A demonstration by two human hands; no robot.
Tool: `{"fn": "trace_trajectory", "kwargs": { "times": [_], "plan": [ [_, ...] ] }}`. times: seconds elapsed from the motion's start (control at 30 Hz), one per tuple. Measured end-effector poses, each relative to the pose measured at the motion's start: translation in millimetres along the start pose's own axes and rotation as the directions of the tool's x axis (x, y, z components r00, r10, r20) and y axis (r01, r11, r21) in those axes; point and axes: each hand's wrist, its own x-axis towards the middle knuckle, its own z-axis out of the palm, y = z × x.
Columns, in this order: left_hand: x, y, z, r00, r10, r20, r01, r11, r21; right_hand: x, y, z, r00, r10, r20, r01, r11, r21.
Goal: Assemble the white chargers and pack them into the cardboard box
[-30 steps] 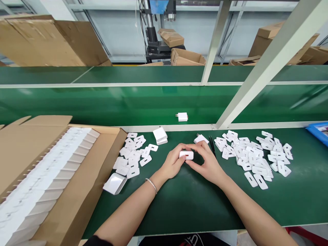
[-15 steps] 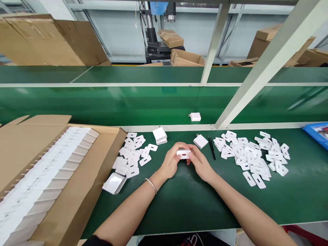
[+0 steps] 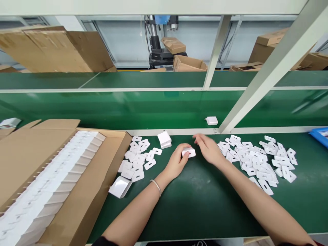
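My left hand grips a small white charger block just above the green table. My right hand has come off the block and hovers to its right with fingers spread, holding nothing, close to the pile of flat white plastic pieces. It covers the spot where a loose charger and black tweezers lay. A stack of two white chargers sits near the table's far edge.
A second pile of white pieces and a white tray piece lie left of my hands. An open cardboard box of white parts fills the left. One charger rides the green belt behind. A slanted frame post crosses the right.
My right hand let go of the charger block and moved right toward the pile. The charger on the belt travelled right. The camera tipped slightly.
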Motion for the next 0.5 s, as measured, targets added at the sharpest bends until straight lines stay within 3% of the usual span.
{"fn": "trace_trajectory", "kwargs": {
  "times": [0.13, 0.23, 0.37, 0.5],
  "plan": [
    [4, -1, -4.6, 0.997, -0.055, -0.056, 0.053, 0.998, -0.031, 83, 15, -30, 0.988, 0.082, -0.128, -0.111, 0.964, -0.24],
    [6, -2, -6.4, 0.995, -0.075, -0.062, 0.072, 0.996, -0.049, 128, 31, -46, 0.979, 0.159, -0.126, -0.196, 0.901, -0.387],
    [9, -4, -5.1, 0.996, -0.079, -0.044, 0.076, 0.996, -0.051, 152, 43, -55, 0.95, 0.306, -0.063, -0.294, 0.805, -0.515],
    [11, -4, -3.8, 0.997, -0.064, -0.036, 0.062, 0.997, -0.054, 156, 40, -66, 0.938, 0.345, 0.016, -0.271, 0.763, -0.587]
  ]
}}
